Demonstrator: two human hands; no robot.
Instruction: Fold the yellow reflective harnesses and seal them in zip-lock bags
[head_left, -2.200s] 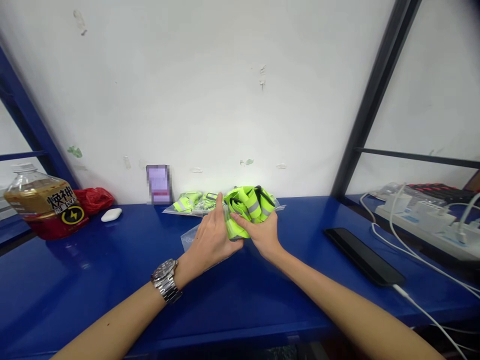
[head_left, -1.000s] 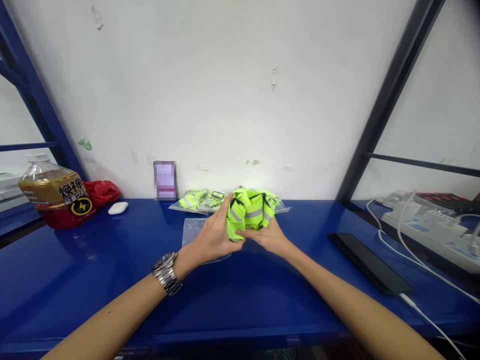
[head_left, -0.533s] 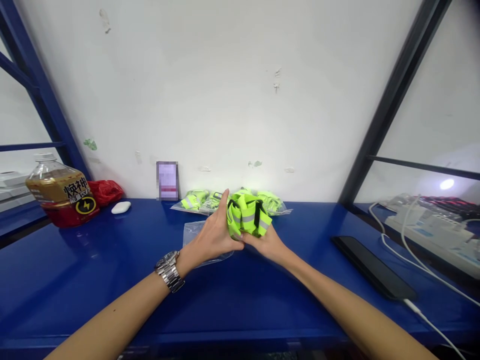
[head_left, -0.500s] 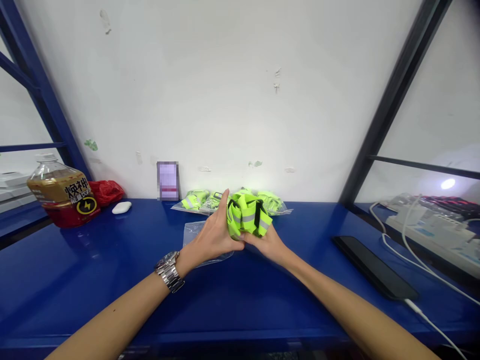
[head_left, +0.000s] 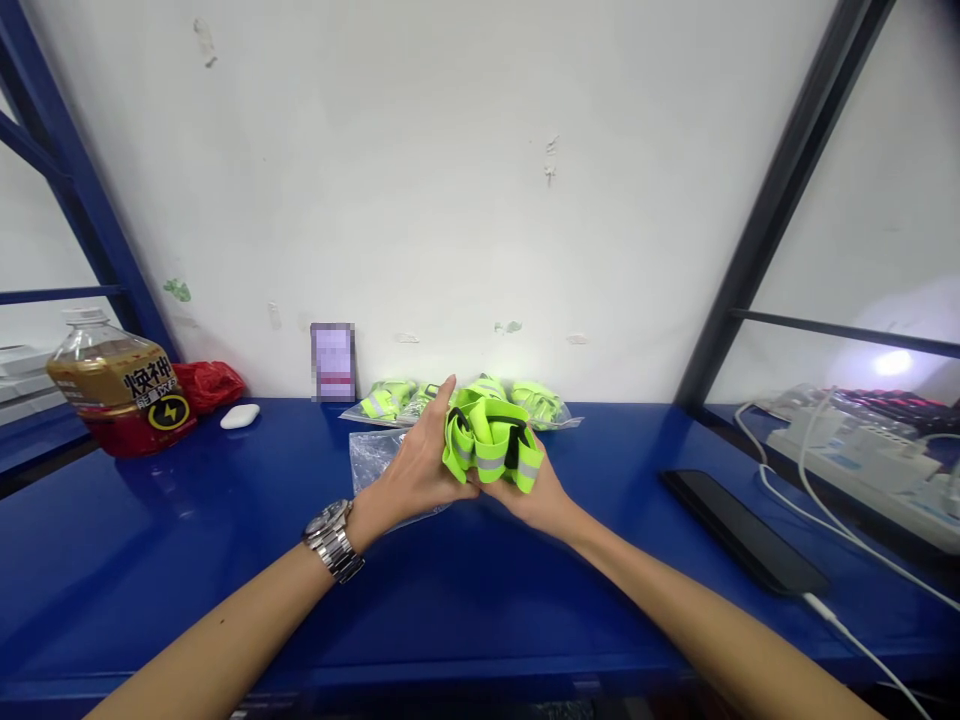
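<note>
neon-yellow reflective vest (head_left: 489, 450), just one, sits bunched between my two hands, gripped by my left hand (head_left: 416, 460) and right hand (head_left: 538, 500) above a glossy blue metal table (head_left: 150, 610). one clear plastic bag (head_left: 371, 460) lies under my left hand, further left than before; at least two bagged neon vests (head_left: 382, 403) lie behind.

Left hand (head_left: 417, 472), right hand (head_left: 535, 503) cupped close together at centre, left forearm (head_left: 217, 630), right forearm (head_left: 697, 612) angled inward
</note>
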